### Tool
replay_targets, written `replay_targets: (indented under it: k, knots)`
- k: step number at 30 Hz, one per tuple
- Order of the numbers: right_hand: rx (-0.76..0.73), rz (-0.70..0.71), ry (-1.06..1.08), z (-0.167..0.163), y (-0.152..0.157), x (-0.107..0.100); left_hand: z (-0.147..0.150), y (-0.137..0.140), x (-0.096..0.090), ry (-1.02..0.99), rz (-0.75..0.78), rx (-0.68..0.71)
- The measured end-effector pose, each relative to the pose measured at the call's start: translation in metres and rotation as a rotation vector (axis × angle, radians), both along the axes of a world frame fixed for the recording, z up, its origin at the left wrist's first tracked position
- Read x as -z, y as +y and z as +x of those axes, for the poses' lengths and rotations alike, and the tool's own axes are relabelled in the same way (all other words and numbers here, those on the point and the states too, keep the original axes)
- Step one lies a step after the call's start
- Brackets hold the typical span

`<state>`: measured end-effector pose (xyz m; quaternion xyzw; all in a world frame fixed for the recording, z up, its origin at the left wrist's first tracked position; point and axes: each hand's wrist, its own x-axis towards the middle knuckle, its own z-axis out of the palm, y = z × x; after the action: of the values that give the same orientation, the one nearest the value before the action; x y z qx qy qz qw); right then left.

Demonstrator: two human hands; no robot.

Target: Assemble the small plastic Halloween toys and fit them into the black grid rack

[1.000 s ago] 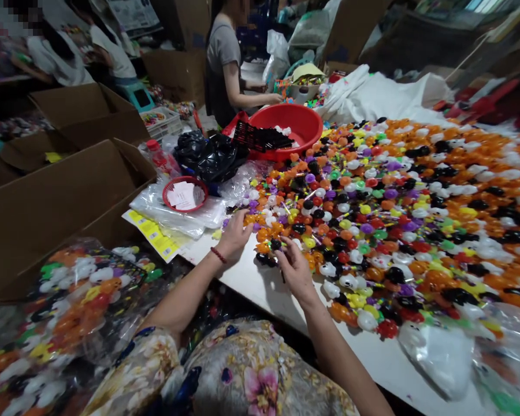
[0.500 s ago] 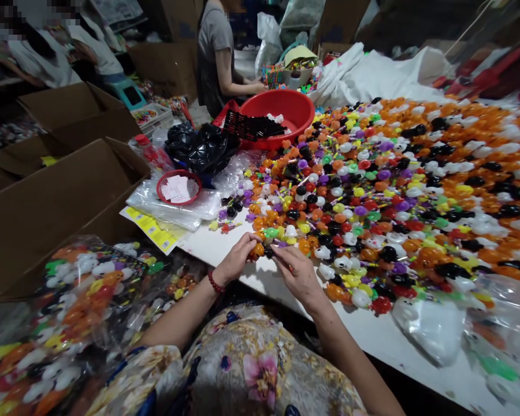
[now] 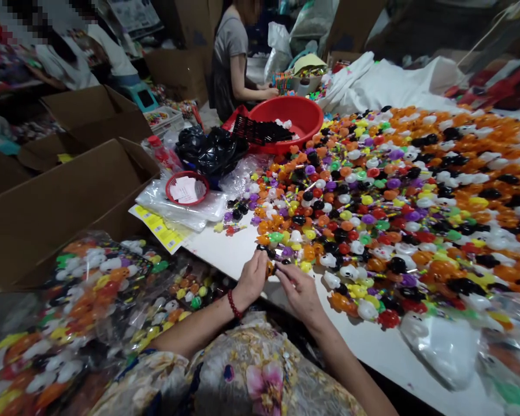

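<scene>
Over the near edge of the white table (image 3: 216, 248), my two hands meet at one small piece. My left hand (image 3: 249, 282), with a red bead bracelet (image 3: 233, 304) at the wrist, pinches a small orange plastic figure (image 3: 270, 268). Fingers closed, my right hand (image 3: 300, 290) grips a tiny dark part at the figure's right side; its kind is too small to make out. Just beyond the hands spreads a large heap of small plastic figures (image 3: 364, 202) in orange, white, black, purple, yellow and green, some with thin striped sticks.
A red basin (image 3: 307, 112) with black strips stands at the back. Left of it lie a black plastic bag (image 3: 210, 147) and a red basket (image 3: 188, 199) of paper slips on clear bags. Cardboard boxes (image 3: 65, 202) and bagged figures (image 3: 99, 283) sit at left. A co-worker (image 3: 234, 63) sits beyond.
My hands have drawn slightly nearer to the table edge with the orange figure between them. The whole view has shifted a little, so the scene sits further right and lower.
</scene>
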<state>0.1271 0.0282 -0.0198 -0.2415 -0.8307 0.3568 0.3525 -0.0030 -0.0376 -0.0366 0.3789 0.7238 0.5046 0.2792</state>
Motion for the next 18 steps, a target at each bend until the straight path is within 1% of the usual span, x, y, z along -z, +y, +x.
replay_targets:
  k: [1, 3, 5, 6, 7, 8, 9, 10, 11, 13, 14, 16, 17, 18]
  knots:
    - [0.039, 0.029, -0.011, 0.007, 0.009, -0.002, -0.005, 0.001, -0.002, 0.024, 0.002, 0.028]
    - [0.206, 0.146, -0.048, 0.021, 0.032, -0.008, -0.023, 0.004, -0.005, 0.166, -0.007, 0.022]
    - [0.428, 0.328, -0.098, 0.031, 0.055, -0.014, -0.048, 0.008, -0.004, 0.414, -0.074, -0.066]
    - [0.502, 0.414, -0.121, 0.033, 0.063, -0.016, -0.061, 0.01, -0.003, 0.535, -0.142, -0.118]
    - [0.53, 0.484, -0.14, 0.032, 0.068, -0.017, -0.074, 0.012, -0.001, 0.631, -0.226, -0.166]
    - [0.507, 0.533, -0.151, 0.028, 0.069, -0.015, -0.085, 0.014, 0.002, 0.695, -0.31, -0.2]
    - [0.441, 0.561, -0.156, 0.02, 0.066, -0.012, -0.093, 0.015, 0.004, 0.728, -0.376, -0.215]
    - [0.351, 0.576, -0.159, 0.01, 0.06, -0.008, -0.099, 0.016, 0.007, 0.742, -0.405, -0.21]
    - [0.255, 0.582, -0.166, -0.002, 0.053, -0.002, -0.102, 0.015, 0.008, 0.742, -0.394, -0.192]
    - [0.098, 0.574, -0.206, -0.03, 0.036, 0.011, -0.101, 0.012, 0.009, 0.706, -0.273, -0.115]
    - [0.043, 0.566, -0.233, -0.043, 0.028, 0.016, -0.098, 0.01, 0.009, 0.665, -0.192, -0.048]
    - [-0.028, 0.547, -0.281, -0.064, 0.019, 0.025, -0.09, 0.007, 0.007, 0.537, -0.053, 0.118]
    - [-0.048, 0.537, -0.301, -0.07, 0.019, 0.028, -0.087, 0.007, 0.006, 0.473, -0.008, 0.188]
    - [-0.057, 0.523, -0.319, -0.075, 0.02, 0.029, -0.086, 0.008, 0.005, 0.431, 0.019, 0.226]
